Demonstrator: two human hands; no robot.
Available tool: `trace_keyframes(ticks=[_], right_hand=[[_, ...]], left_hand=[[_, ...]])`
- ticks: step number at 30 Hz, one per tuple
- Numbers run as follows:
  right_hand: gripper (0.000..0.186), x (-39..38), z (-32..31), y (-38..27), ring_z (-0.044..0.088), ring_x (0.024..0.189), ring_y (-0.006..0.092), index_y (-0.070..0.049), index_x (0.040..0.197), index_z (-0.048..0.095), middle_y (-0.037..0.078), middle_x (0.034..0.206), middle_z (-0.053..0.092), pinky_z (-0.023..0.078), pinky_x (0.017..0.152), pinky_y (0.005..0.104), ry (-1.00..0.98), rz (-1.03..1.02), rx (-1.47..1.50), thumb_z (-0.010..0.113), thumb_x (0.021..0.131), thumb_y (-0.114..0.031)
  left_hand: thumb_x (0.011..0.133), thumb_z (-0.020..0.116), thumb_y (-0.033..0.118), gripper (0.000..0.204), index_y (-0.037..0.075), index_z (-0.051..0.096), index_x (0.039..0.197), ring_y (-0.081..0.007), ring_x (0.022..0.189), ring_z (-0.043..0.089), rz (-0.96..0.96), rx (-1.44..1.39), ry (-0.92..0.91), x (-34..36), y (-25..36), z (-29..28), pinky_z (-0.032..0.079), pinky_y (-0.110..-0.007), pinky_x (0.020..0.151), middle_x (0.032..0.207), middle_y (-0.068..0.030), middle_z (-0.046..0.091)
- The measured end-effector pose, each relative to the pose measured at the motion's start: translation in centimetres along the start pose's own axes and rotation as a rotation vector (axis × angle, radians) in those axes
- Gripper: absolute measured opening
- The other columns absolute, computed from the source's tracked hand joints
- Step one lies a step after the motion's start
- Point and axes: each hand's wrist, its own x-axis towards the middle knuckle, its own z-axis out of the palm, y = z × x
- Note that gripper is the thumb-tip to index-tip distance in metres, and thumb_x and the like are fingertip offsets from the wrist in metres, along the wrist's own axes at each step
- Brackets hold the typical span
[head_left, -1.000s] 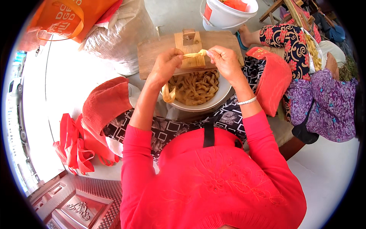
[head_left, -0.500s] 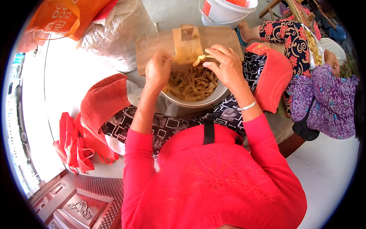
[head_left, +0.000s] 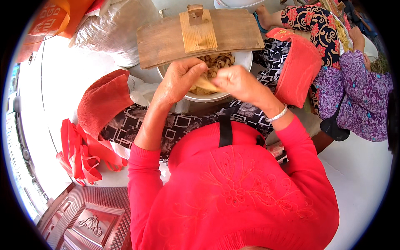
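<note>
A pale yellow, flat strip (head_left: 207,85), perhaps a piece of vegetable, stretches between my two hands above a white bowl (head_left: 248,62). My left hand (head_left: 181,79) pinches one end, fingers curled. My right hand (head_left: 241,82), slightly blurred, is closed on the other end. Brownish-yellow strips (head_left: 221,61) fill the bowl, partly covered by my hands. Just beyond them, a wooden board (head_left: 237,35) overhangs the bowl's far side. A lighter wooden plate (head_left: 199,39) with a small upright block (head_left: 195,16) is fixed on it.
Red towels (head_left: 106,98) drape both my knees. A large clear plastic sack (head_left: 118,33) and an orange bag (head_left: 54,21) stand far left. Red cloth bags (head_left: 77,154) lie left. A white bucket (head_left: 239,3) is beyond the board. Another person in purple (head_left: 362,100) sits at right.
Both hands have come down and nearer me, from the board's edge to over the bowl. The strip now spans both hands; before, a yellow piece hung from the right fingers. The view has shifted slightly.
</note>
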Motion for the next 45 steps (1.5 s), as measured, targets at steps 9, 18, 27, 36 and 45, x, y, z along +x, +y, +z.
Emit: trace_keyframes(ticks=[9,18,27,36,45], right_hand=[[0.022,0.8,-0.1,-3.9,0.056,0.063,0.0069,-0.003,0.113,0.067,0.003,0.078,0.065,0.046,0.057,0.0232,0.436,-0.218,0.312,0.055,0.096,-0.011],[0.022,1.8,0.3,-1.4,0.058,0.063,0.0320,-0.006,0.080,0.062,0.011,0.066,0.057,0.046,0.053,0.0383,0.628,-0.247,-0.393,0.064,0.087,-0.026],[0.025,-0.1,4.5,4.2,0.062,0.083,0.0137,0.004,0.098,0.068,0.001,0.092,0.066,0.049,0.076,0.0243,0.164,0.313,1.246,0.056,0.096,-0.019],[0.010,0.9,4.1,2.0,0.057,0.100,0.0203,0.007,0.092,0.065,0.014,0.116,0.055,0.048,0.082,0.0296,0.613,-0.226,0.163,0.061,0.084,0.003],[0.006,1.1,3.3,1.3,0.055,0.101,0.0162,0.006,0.087,0.067,0.011,0.117,0.055,0.046,0.087,0.0264,0.694,-0.224,0.414,0.064,0.085,0.001]], left_hand=[[0.098,0.052,0.018,0.024,-0.003,0.059,0.107,-0.0062,0.073,0.044,0.124,-0.222,0.066,-1.5,4.6,4.0,0.042,-0.024,0.063,0.079,0.0016,0.051],[0.092,0.058,0.010,0.010,0.002,0.061,0.097,-0.0167,0.063,0.055,0.140,0.092,0.219,0.7,-0.9,4.1,0.045,-0.031,0.055,0.072,-0.0021,0.057],[0.086,0.060,0.005,0.032,0.003,0.060,0.117,-0.0337,0.088,0.064,0.418,0.459,0.323,-0.9,-2.3,5.2,0.052,-0.037,0.077,0.103,-0.0157,0.063],[0.093,0.053,0.020,0.020,0.001,0.059,0.097,-0.0268,0.071,0.064,0.081,0.471,0.371,0.6,-0.1,5.2,0.049,-0.037,0.066,0.078,-0.0131,0.064],[0.097,0.052,0.022,0.024,0.001,0.059,0.088,-0.0084,0.056,0.047,-0.280,-0.671,0.125,-2.7,-3.7,4.3,0.038,-0.025,0.050,0.065,0.0006,0.050]])
